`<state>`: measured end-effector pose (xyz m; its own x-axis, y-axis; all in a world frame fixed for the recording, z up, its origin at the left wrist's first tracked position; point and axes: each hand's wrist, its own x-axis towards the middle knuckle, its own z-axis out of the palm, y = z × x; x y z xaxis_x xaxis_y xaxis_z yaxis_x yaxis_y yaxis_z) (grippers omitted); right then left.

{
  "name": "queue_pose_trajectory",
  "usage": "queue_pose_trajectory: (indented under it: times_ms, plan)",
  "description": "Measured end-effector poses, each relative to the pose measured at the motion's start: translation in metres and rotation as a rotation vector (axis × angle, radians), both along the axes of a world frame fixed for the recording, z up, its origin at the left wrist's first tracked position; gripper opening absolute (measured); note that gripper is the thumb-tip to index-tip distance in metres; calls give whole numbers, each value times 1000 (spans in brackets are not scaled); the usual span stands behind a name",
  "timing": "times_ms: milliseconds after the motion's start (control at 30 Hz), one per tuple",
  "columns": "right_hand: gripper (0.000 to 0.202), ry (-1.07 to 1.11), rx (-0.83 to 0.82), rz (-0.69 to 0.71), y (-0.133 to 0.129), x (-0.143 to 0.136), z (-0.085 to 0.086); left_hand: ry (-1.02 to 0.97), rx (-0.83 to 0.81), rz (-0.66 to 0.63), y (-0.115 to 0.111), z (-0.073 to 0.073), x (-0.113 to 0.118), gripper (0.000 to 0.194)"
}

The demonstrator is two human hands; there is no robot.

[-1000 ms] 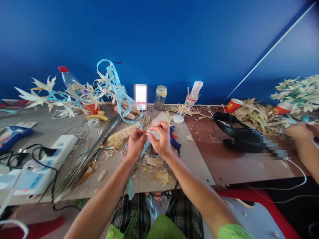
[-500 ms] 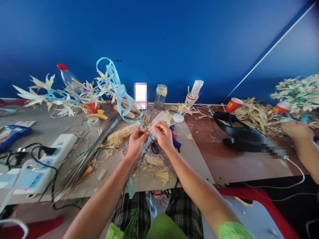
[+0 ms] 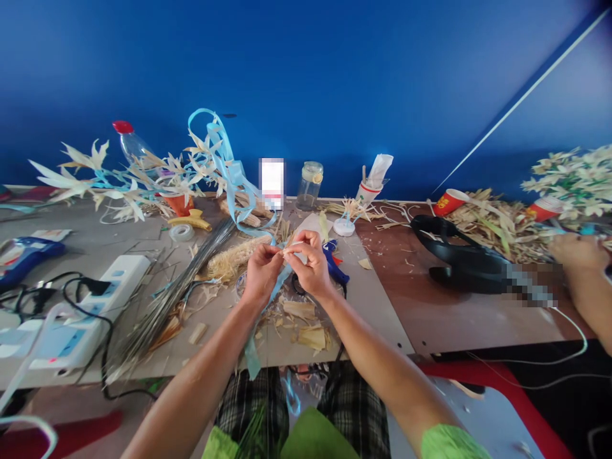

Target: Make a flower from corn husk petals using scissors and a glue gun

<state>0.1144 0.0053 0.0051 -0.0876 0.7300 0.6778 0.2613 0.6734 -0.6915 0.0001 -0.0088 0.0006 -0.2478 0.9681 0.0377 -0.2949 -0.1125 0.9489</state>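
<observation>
Your left hand (image 3: 262, 273) and right hand (image 3: 310, 266) pinch a small pale piece (image 3: 285, 251) between their fingertips, above the counter (image 3: 375, 312). A corn cob (image 3: 234, 258) lies just beside your left hand.

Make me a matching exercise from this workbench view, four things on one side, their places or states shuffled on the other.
1. Cream-lidded bottle
2. Left hand
3. Power strip
4. Front corn cob

A. White
B. Right of the grey wire bundle
C. Pinching beside the right hand
D. Upright before the blue wall

Pairs: 1-D, 2-C, 3-A, 4-B
</observation>
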Motion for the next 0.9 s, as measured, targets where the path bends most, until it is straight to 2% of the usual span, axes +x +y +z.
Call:
queue_pose_trajectory:
  times_ms: [400, 633, 800, 900]
  plan:
    - [11, -133, 93, 12, -3, 2, 2, -114, 79, -19, -1, -1, 2, 28]
    - [14, -76, 164, 110, -12, 5, 8, -218, 35, -66, -3, 4, 0, 31]
    - [32, 88, 97, -45, -9, 10, 5, -338, 28, -180, -2, 7, -3, 29]
    - [42, 93, 91, -142, -2, 10, 2, -390, 31, -279, -1, 7, -4, 28]
